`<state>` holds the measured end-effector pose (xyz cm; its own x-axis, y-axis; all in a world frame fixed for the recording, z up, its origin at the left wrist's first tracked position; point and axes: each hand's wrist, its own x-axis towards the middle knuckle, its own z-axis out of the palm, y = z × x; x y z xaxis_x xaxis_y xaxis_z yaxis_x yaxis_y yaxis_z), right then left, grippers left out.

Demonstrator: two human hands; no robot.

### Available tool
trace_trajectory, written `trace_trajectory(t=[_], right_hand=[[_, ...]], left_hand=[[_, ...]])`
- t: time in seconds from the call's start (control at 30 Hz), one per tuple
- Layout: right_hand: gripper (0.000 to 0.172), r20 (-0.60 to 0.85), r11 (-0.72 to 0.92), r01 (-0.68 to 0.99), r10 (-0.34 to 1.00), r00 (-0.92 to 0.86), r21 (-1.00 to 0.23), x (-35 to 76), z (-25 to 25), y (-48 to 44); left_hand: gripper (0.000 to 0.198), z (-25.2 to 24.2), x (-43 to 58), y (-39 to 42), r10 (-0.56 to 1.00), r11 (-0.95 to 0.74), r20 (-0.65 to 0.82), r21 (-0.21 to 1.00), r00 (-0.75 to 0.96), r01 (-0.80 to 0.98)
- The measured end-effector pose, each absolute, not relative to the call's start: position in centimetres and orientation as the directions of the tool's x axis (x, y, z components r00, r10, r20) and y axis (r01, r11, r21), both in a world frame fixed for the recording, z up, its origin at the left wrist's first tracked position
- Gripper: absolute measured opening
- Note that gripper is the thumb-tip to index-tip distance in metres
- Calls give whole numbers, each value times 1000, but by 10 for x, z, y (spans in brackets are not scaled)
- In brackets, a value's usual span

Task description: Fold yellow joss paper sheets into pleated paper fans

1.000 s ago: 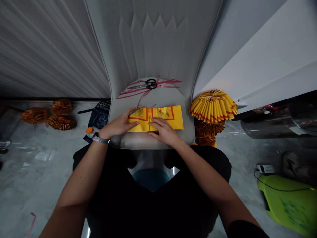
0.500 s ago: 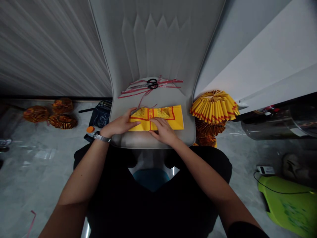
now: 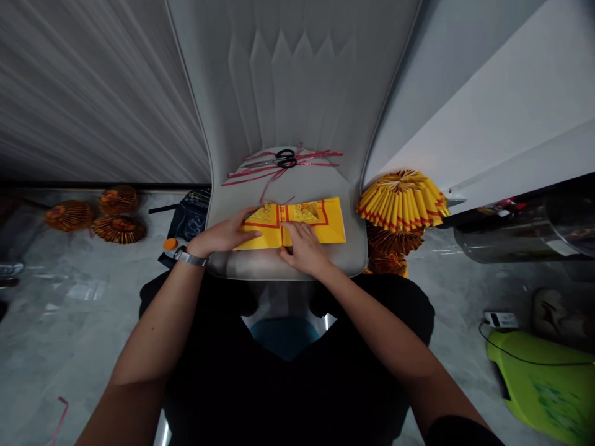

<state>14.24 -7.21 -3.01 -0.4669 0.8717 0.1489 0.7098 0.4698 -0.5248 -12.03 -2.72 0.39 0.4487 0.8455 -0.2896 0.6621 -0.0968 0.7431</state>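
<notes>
A yellow paper sheet with red borders and gold printing [image 3: 320, 222] lies folded on the grey seat of a chair [image 3: 288, 192]. My left hand [image 3: 222, 235] rests flat on its left end, fingers pointing right. My right hand [image 3: 302, 248] presses the middle of the sheet near a red-bordered fold, its fingertips on the paper. Black-handled scissors [image 3: 281, 161] lie farther back on the seat, out of reach of neither hand's fingers touching them, among loose red strips [image 3: 246, 173]. A metal watch [image 3: 191, 259] circles my left wrist.
Right of the seat stands a yellow and red pleated paper fan [image 3: 402, 201], with brown-gold fans [image 3: 390, 244] below it. Several similar fans [image 3: 69, 215] lie on the floor at left. A dark bag [image 3: 193, 217], an orange cap [image 3: 170, 244] and a green plastic object [image 3: 539, 387] are nearby.
The sheet's lower left corner now reaches farther left under my left hand. My right hand has shifted slightly toward the sheet's lower edge.
</notes>
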Motion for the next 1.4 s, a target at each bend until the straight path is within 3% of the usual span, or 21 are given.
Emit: trace_trajectory(t=[0.43, 0.63, 0.77, 1.17, 1.4], right_hand=[[63, 94, 436, 724, 882, -462, -535, 143, -26, -72], [47, 125, 610, 690, 777, -617, -390, 154, -23, -67], [43, 142, 640, 688, 759, -636, -341, 159, -19, -64], [25, 144, 491, 694, 856, -497, -527, 153, -29, -59], [41, 150, 398, 768, 914, -376, -502, 135, -30, -73]], left_hand=[[99, 5, -122, -28, 804, -89, -343, 738, 486, 669], [96, 15, -119, -33, 791, -126, -344, 716, 505, 687], [88, 16, -117, -31, 814, -129, -342, 681, 470, 721], [89, 4, -123, -30, 818, -127, -296, 743, 493, 657], [91, 13, -118, -34, 824, -100, -336, 706, 456, 701]])
